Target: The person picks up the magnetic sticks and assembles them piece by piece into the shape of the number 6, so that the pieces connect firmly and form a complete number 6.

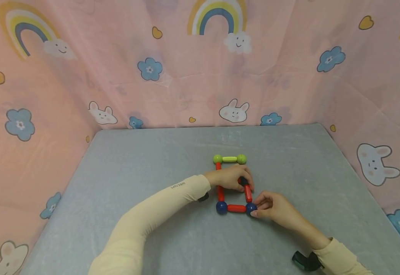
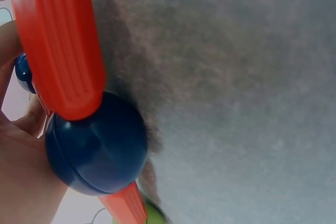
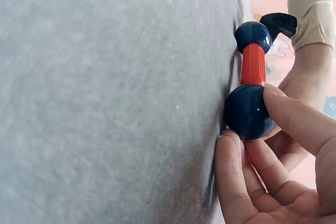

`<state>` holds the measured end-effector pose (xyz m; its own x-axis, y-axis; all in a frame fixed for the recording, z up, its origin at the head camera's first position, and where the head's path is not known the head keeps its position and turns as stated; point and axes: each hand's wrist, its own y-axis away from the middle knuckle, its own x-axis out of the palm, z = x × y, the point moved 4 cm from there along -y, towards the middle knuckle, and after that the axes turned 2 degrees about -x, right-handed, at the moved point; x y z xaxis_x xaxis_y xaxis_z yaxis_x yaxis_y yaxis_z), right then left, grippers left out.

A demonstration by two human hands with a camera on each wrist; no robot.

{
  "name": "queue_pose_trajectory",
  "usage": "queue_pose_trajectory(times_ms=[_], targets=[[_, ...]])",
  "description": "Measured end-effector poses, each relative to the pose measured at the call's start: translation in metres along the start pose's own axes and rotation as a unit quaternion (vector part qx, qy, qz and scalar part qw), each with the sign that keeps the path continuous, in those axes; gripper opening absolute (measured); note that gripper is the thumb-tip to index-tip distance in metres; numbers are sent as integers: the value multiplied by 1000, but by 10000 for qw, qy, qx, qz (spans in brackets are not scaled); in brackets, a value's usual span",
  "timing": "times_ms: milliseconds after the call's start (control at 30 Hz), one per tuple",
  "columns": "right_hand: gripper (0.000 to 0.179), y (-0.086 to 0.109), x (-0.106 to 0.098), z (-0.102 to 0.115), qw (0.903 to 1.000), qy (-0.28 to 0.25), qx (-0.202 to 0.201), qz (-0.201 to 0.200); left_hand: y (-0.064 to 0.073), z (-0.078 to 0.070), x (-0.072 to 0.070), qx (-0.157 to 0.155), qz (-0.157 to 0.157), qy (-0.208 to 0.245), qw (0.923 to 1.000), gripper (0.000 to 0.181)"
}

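Note:
Magnetic-type rods and balls lie joined in a frame on the table. My left hand (image 1: 232, 178) reaches over it and holds a dark ball (image 1: 243, 181) at the upper end of the right-hand red rod (image 1: 248, 194). That rod's lower end meets a blue ball (image 1: 251, 208), which my right hand (image 1: 278, 211) pinches between thumb and fingers. Another red rod (image 1: 236, 208) links this ball to the lower-left blue ball (image 1: 221, 207). Under my left wrist, the left wrist view shows a blue ball (image 2: 97, 145) between two red rods, hidden in the head view.
At the frame's far end, a green rod (image 1: 229, 159) joins two green balls, the left one (image 1: 217, 159) meeting a red rod. The grey table (image 1: 152, 152) is bordered by pink printed cloth (image 1: 117, 57). Dark wrist devices (image 1: 306, 261) sit at both cuffs.

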<state>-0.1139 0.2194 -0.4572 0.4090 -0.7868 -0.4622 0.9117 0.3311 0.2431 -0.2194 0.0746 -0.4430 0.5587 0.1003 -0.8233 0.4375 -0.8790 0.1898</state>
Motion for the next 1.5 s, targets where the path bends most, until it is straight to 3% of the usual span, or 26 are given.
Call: queue_pose_trajectory(times_ms=[933,1100,1500], targets=[[41,-6,-2,-1,9995,-197,101,241,1,3,1,37,-101,265,9996,31],[41,-6,-3,0,9994,-199,95,277,1,5,0,-74,-206,341,9992,39],[39,-8,-5,0,9991,-228,95,352,6,8,-4,-232,-521,572,9967,39]])
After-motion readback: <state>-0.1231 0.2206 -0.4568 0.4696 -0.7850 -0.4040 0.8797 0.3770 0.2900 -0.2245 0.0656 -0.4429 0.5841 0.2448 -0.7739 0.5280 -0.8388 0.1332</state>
